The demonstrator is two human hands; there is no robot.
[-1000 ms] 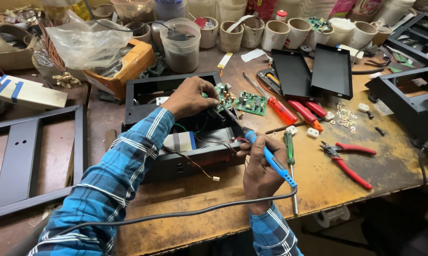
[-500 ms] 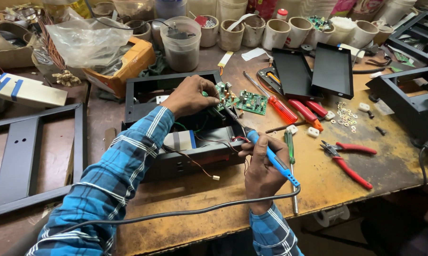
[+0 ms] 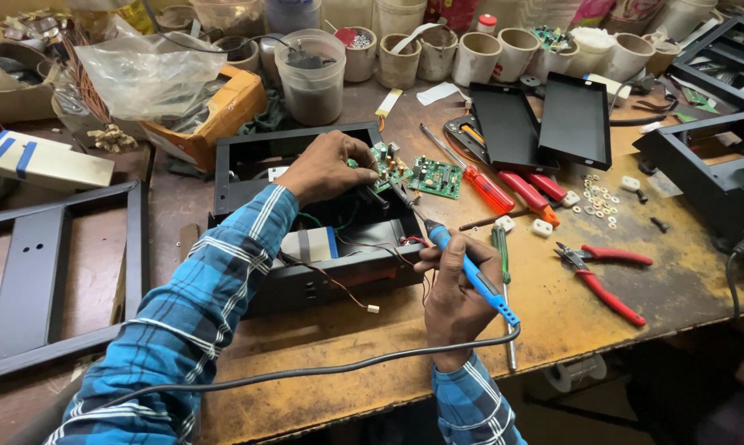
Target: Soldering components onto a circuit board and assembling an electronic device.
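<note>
My left hand [image 3: 327,167] reaches over an open black metal case [image 3: 248,156] and grips a small green circuit board [image 3: 382,158] at the case's right wall. My right hand [image 3: 454,284] holds a blue-handled soldering iron [image 3: 471,272] like a pen, its tip pointing up-left toward that board. The iron's black cord [image 3: 306,372] runs left across the bench edge. A second green circuit board [image 3: 436,177] lies on the bench just right of the case. Inside the case sit a grey block component [image 3: 310,245] and thin wires.
Red-handled screwdrivers [image 3: 504,188], a green screwdriver [image 3: 501,255], red pliers [image 3: 607,276], loose washers [image 3: 598,198] and two black trays [image 3: 545,124] lie to the right. Cups and a plastic jar [image 3: 310,78] line the back. A black frame [image 3: 51,280] lies left; another case [image 3: 710,177] far right.
Both hands stay almost still; the soldering iron has shifted only slightly near the board.
</note>
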